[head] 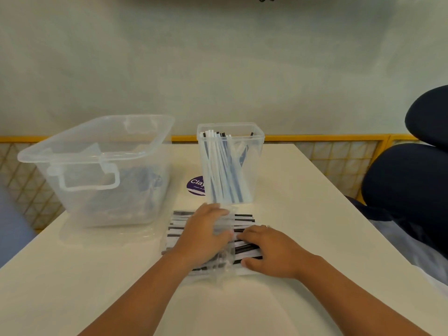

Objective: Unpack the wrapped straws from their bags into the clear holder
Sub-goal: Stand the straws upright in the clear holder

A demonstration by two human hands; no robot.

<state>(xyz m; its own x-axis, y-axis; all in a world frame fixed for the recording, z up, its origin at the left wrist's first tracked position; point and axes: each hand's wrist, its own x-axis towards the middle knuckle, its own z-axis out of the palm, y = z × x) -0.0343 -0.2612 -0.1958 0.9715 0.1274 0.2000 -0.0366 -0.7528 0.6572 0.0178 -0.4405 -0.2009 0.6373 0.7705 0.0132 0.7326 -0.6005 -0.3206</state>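
Observation:
A clear bag of wrapped straws (243,220), black straws in white paper sleeves, lies flat on the white table (303,214) in front of me. My left hand (203,235) lies over the bag's left half, its fingers curled into the crinkled plastic. My right hand (270,252) rests on the bag's right half with fairly straight fingers, its thumb at the near edge. Plastic bunches up between the two hands. Just behind the bag stands the clear holder (257,151), with several wrapped straws (223,166) leaning upright inside.
A large clear tub (80,156) with a handle stands at the left and holds more bags. A purple round sticker (195,185) sits between tub and holder. A dark chair (412,180) is beyond the table's right edge. A yellow railing (315,137) runs behind.

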